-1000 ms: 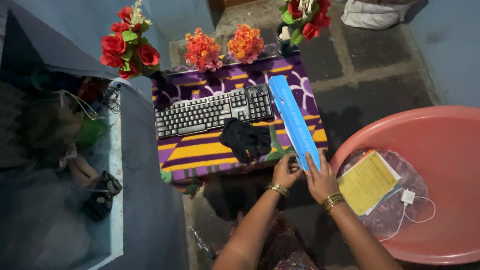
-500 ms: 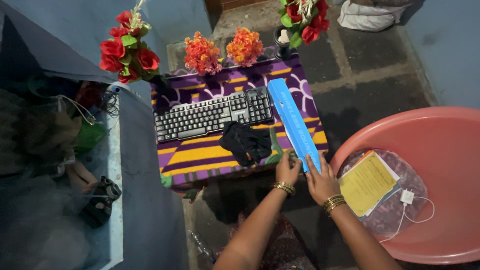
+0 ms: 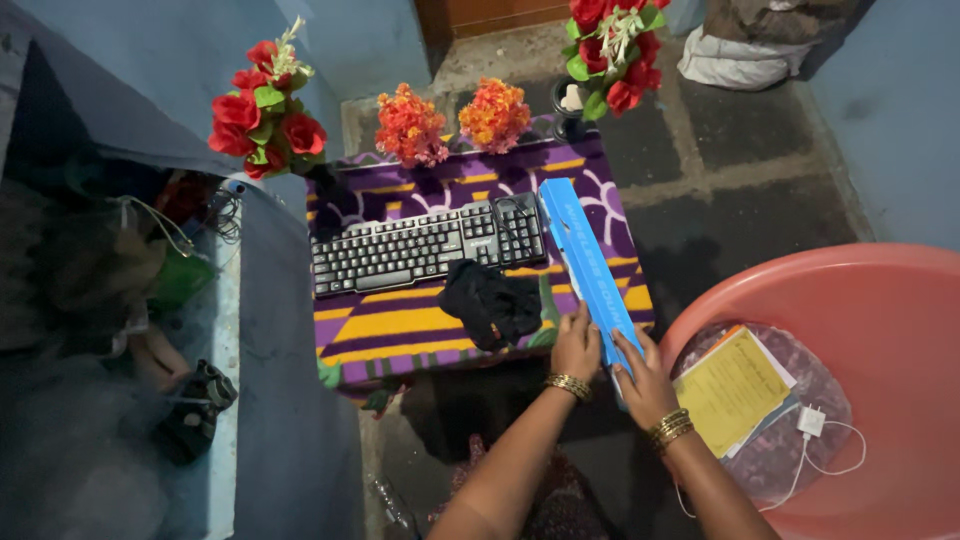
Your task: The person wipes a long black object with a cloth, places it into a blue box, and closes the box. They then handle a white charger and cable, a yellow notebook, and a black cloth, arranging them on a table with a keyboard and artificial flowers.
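Head view, hold: the left hand point(image 3: 577, 346) and the right hand point(image 3: 642, 372) clasp the near end of a long blue box point(image 3: 588, 265) from either side, fingers pressed flat against its walls rather than pinching.
Head view, box position: its near end hangs over the table's front edge between the two palms; its far end lies on the purple and yellow patterned cloth point(image 3: 400, 325), angled away from the person.
Head view, left of the hold: a crumpled black cloth point(image 3: 490, 300) lies just beside the left hand; beyond it sits a black keyboard point(image 3: 425, 246), its right end touching or nearly touching the box.
Head view, right of the hold: a pink tub point(image 3: 880, 300) holds yellow papers point(image 3: 733, 373) and a white charger point(image 3: 812, 421) with its cable.
Head view, beyond the hold: orange flowers point(image 3: 452, 120) and red flowers point(image 3: 262, 108) stand at the table's far edge.
Handling judgement: even pressure from both palms should keep the long box level; its far end looks likely to drag on the keyboard cable if swung left.
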